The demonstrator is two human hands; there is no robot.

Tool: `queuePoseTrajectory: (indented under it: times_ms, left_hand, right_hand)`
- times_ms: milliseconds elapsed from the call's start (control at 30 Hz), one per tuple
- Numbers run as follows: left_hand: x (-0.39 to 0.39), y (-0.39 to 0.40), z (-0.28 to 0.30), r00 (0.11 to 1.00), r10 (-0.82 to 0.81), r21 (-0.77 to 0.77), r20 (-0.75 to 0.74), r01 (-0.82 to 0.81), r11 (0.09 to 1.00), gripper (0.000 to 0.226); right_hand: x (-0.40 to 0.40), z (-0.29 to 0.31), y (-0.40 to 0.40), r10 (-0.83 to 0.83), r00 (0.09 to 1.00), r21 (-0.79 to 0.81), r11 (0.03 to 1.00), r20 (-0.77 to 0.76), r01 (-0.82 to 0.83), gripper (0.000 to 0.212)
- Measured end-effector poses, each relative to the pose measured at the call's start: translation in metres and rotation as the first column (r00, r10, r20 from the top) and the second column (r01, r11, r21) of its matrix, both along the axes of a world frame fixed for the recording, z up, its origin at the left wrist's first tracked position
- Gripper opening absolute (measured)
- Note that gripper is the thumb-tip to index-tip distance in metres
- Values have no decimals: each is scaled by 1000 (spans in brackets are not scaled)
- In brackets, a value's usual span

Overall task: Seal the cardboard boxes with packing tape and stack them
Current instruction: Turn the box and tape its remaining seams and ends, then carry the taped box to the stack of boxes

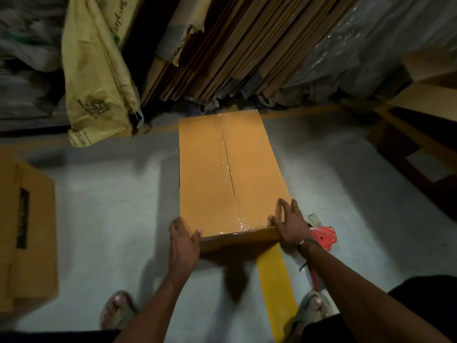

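A long orange-brown cardboard box (205, 174) lies on the grey floor in the middle of the view, its top flaps closed and clear tape running along the centre seam. My left hand (183, 240) grips its near left corner, thumb on top. My right hand (290, 222) grips the near right corner, fingers spread over the top edge. A red tape dispenser (324, 235) lies on the floor just right of my right wrist, partly hidden by it.
Flat cardboard sheets (222, 50) lean against the back. A yellow sack (96, 70) hangs at back left. Another brown box (27, 226) sits at left, open boxes (420, 95) at right. A yellow floor stripe (277, 288) runs between my feet.
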State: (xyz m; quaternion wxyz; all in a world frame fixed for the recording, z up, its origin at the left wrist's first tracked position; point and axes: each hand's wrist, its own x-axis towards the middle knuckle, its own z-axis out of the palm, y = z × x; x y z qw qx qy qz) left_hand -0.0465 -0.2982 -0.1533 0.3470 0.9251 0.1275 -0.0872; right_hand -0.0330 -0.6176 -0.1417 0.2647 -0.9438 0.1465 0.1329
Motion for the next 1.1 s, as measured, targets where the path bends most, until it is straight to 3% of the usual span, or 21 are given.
queuePoseTrajectory:
  times_ms: [133,267,400,500,633,800,1100]
  left_hand:
    - [38,8,1,981,38,-150,-192,-67,986,94]
    - [80,14,-4,977,90,-277,-191,-142,950,89]
    - [125,26,-25,975,108,-404,-192,-179,897,106]
    - [146,32,-35,976,117,-450,-186,-191,872,109]
    - [148,32,-36,985,95,-477,-142,-153,866,90]
    - [130,38,-14,991,114,-468,-75,-136,873,82]
    - [67,41,97,993,113,-490,36,-81,868,80]
  right_hand:
    - [23,1,-3,-190,982,145,971,-15,190,87]
    - [56,2,-8,-318,946,300,898,-63,322,77]
    - [99,-15,-26,-299,944,439,836,-141,331,99]
    - [115,-28,-37,-263,945,551,767,-196,327,85]
    - [119,-36,-44,-239,947,572,755,-214,320,81]
    - [103,-7,-32,-250,955,597,745,-161,296,63]
    - [32,120,-34,-197,980,602,784,7,153,67]
